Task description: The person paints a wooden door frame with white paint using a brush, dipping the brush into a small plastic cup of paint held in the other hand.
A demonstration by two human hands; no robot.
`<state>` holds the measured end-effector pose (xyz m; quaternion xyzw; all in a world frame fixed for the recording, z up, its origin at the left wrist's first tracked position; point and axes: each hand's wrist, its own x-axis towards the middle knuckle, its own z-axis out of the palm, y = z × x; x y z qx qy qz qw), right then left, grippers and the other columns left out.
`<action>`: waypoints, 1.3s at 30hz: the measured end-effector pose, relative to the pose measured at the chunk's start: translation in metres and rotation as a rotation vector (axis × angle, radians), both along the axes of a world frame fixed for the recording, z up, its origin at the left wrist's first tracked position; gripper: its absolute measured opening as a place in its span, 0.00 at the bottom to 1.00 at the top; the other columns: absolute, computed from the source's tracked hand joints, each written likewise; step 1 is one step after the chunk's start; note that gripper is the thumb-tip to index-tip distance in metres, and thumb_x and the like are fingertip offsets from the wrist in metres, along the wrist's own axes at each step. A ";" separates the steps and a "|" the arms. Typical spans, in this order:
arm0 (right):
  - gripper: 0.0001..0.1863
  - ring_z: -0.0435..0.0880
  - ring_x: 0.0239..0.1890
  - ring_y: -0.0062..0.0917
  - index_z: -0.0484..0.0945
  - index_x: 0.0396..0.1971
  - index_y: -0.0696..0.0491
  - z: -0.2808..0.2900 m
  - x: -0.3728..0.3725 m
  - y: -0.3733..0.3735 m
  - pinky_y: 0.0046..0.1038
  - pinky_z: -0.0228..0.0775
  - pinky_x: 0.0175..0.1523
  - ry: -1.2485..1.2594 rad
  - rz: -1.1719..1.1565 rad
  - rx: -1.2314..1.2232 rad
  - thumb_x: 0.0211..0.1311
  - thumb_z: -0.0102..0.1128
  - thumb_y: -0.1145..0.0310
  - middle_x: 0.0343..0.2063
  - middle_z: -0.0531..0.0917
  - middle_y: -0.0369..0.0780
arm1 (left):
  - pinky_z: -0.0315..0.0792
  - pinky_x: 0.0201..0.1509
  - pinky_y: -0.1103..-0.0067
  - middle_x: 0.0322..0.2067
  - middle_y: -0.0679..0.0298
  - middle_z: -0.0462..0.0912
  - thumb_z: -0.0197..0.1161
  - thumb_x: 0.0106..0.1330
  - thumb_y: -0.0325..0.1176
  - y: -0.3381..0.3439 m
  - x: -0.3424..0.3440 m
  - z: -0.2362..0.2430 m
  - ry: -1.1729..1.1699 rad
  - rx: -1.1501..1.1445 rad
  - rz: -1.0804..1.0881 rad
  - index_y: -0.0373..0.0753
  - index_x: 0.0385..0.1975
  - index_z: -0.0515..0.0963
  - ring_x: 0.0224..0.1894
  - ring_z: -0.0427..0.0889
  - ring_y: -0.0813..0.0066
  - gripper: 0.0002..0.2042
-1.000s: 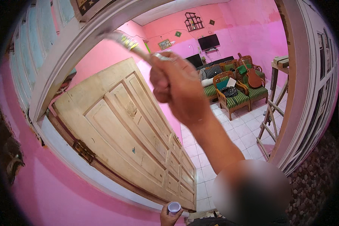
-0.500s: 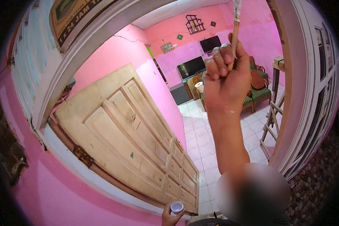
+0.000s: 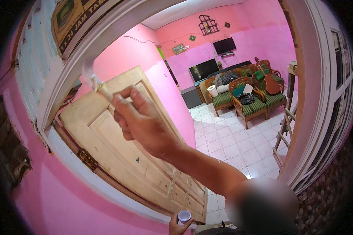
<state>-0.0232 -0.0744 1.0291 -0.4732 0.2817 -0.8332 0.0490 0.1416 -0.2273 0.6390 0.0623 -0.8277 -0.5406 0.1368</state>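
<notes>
My right hand is closed around the handle of a paintbrush, its head smeared with whitish paint. The bristles, blurred by motion, point up and left at the inner side of the white door frame; whether they touch it I cannot tell. Behind the hand stands an open wooden panel door, unpainted and hinged at the left. At the bottom, my left hand holds a small white cup upright; its contents are hard to make out.
Through the doorway lie a white tiled floor, green-striped wooden chairs and a guitar. A wooden ladder leans inside the right jamb. A printed sign hangs at the upper left, and pink wall runs below.
My right hand has swung left and down with the paintbrush, from the top right of the doorway to the frame's left side. My left hand and the cup have stayed in place.
</notes>
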 end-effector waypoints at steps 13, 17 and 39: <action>0.16 0.56 0.18 0.09 0.76 0.52 0.61 -0.004 -0.014 0.057 0.15 0.45 0.18 -0.084 -0.224 -0.627 0.75 0.48 0.65 0.19 0.63 0.28 | 0.76 0.53 0.74 0.44 0.57 0.83 0.80 0.53 0.40 -0.017 0.017 0.000 0.096 -0.105 0.028 0.33 0.49 0.77 0.47 0.84 0.68 0.27; 0.16 0.64 0.21 0.11 0.73 0.53 0.58 -0.006 -0.008 0.017 0.15 0.53 0.21 -0.031 -0.180 -0.683 0.77 0.46 0.62 0.23 0.68 0.30 | 0.76 0.54 0.74 0.44 0.57 0.83 0.80 0.53 0.41 -0.027 0.024 0.005 0.069 -0.081 0.067 0.34 0.50 0.78 0.49 0.84 0.68 0.28; 0.12 0.57 0.18 0.12 0.74 0.44 0.51 0.000 0.051 -0.249 0.19 0.51 0.23 -0.096 0.106 0.041 0.78 0.48 0.59 0.21 0.69 0.30 | 0.76 0.52 0.70 0.43 0.56 0.83 0.79 0.54 0.34 -0.116 0.100 0.023 0.250 0.230 0.309 0.35 0.51 0.76 0.46 0.82 0.65 0.26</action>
